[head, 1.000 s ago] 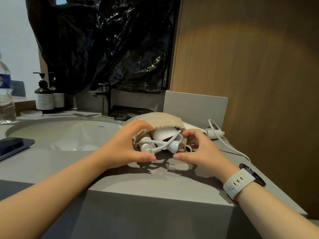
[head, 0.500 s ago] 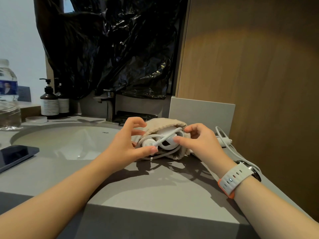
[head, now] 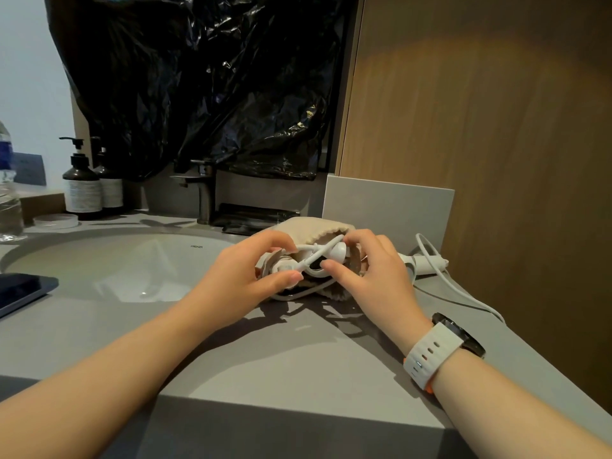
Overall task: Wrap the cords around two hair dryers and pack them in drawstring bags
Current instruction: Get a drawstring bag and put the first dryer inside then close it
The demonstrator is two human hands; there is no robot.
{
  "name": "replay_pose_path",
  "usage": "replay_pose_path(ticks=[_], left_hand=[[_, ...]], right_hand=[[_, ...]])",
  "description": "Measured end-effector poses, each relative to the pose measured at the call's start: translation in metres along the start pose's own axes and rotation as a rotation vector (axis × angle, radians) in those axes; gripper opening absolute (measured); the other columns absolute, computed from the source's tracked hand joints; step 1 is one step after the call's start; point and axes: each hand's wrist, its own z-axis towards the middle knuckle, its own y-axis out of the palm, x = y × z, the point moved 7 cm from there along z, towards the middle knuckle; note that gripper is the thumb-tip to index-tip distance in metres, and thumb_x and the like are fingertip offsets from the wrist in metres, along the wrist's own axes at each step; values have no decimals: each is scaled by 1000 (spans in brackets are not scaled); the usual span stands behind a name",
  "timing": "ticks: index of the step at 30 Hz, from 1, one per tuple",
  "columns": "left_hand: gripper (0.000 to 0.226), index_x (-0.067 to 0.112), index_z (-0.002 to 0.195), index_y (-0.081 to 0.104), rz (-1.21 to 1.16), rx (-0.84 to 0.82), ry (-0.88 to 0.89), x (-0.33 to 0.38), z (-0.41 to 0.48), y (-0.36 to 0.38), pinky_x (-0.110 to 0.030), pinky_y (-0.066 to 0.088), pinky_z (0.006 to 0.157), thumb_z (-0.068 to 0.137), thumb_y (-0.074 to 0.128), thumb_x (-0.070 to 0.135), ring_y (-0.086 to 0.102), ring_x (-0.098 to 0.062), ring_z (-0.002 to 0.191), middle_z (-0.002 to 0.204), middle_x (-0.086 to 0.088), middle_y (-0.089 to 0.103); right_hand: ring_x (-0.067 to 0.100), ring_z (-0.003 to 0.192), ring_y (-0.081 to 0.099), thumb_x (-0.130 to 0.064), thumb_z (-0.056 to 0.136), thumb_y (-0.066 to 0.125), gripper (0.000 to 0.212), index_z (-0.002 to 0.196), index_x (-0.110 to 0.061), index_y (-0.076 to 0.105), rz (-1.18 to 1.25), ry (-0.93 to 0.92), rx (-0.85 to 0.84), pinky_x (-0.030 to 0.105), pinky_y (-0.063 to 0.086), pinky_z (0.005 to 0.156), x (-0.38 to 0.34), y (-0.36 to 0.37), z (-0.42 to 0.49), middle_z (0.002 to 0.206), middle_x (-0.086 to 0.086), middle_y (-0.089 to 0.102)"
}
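1. The beige bag (head: 308, 226) lies on its side on the tabletop (head: 265, 359), just right of the sink (head: 109, 260), with its mouth facing the person.
2. A white hair dryer (head: 338, 251) sits partly inside that mouth. Its wrapped cord (head: 314, 256) crosses the opening and one loop hangs out below.
3. The left hand (head: 245, 276) has its fingers curled over the near edge of the bag. The thumb is underneath, so it grips cloth and dryer end together.
4. The right hand (head: 371, 276) is also curled, with thumb and fingertips pinching the cord at the mouth. I cannot tell whether it also holds cloth.
5. The second dryer (head: 427, 262) lies further right of the sink, beyond the bag. Its loose lead (head: 463, 293) trails across the tabletop, not yet wound.
6. Risks from here, as I judge them:
   - The hanging loop could catch on the rim as the dryer is pushed in. That would undo the wrap or jam the mouth.
   - The soft bag may bunch and slide instead of taking the dryer, because nothing braces its closed end.
   - Pulling the drawstring with cord in the opening would trap the cord and leave the bag gaping.
   - A sideways shove could send the bag over the rim into the sink.
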Motion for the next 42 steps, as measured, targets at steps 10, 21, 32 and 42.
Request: replay_pose_path(ticks=[10, 21, 32, 42], left_hand=[[19, 38, 95, 53, 113, 88, 74, 5, 2, -4, -20, 44, 85, 80, 65, 37, 48, 6, 101, 104, 31, 46], [77, 37, 126, 35, -72, -89, -543, -42, -2, 9, -29, 47, 83, 59, 63, 64, 56, -18, 105, 131, 2, 45], [30, 16, 96, 62, -471, 232, -572, -39, 2, -11, -27, 46, 66, 73, 75, 28, 63, -20, 83, 93, -7, 67], [32, 12, 83, 67, -498, 330, -563, -11, 70, -69, -33, 48, 60, 68, 80, 37, 54, -17, 60, 68, -3, 60]], right_hand=[[6, 66, 43, -34, 77, 64, 17, 75, -20, 54, -78, -3, -4, 13, 32, 55, 6, -7, -1, 71, -8, 45], [8, 64, 46, -36, 69, 78, 30, 76, -20, 55, -4, 78, 77, 14, 34, 53, 16, -7, 0, 69, -4, 54], [10, 61, 48, -32, 72, 77, 26, 77, -15, 58, 265, 192, 102, 17, 38, 55, 2, -1, 15, 67, -3, 54], [13, 64, 55, -31, 66, 80, 32, 59, -17, 53, 440, 264, 173, 31, 45, 62, -32, -25, 85, 57, -6, 55]])
